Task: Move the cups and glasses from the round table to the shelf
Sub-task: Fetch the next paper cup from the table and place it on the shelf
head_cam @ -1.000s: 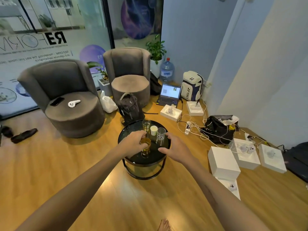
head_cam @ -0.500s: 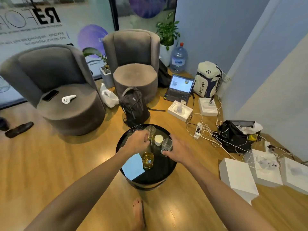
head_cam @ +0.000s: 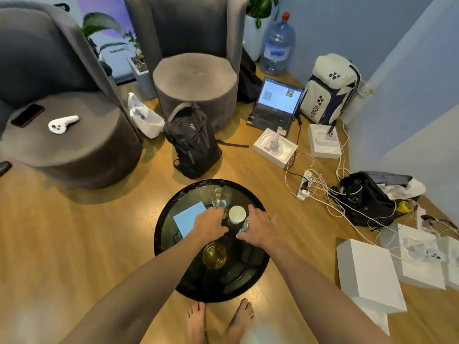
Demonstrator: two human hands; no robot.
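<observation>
An office lounge corner: two grey armchairs (head_cam: 196,78) in the upper left, an open laptop (head_cam: 275,105) on the wooden floor, white product boxes (head_cam: 367,271) at right.

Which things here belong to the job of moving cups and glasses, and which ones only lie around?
Belong to the job:
- round table
- clear glass at its far side
- white cup
- glass with yellow liquid
- glass under the right hand
- left hand

Only lying around:
- black backpack
- laptop
- water bottle
- white boxes

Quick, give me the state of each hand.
Left hand: over the round table, grasp cannot be told.
Right hand: curled around a clear glass.
</observation>
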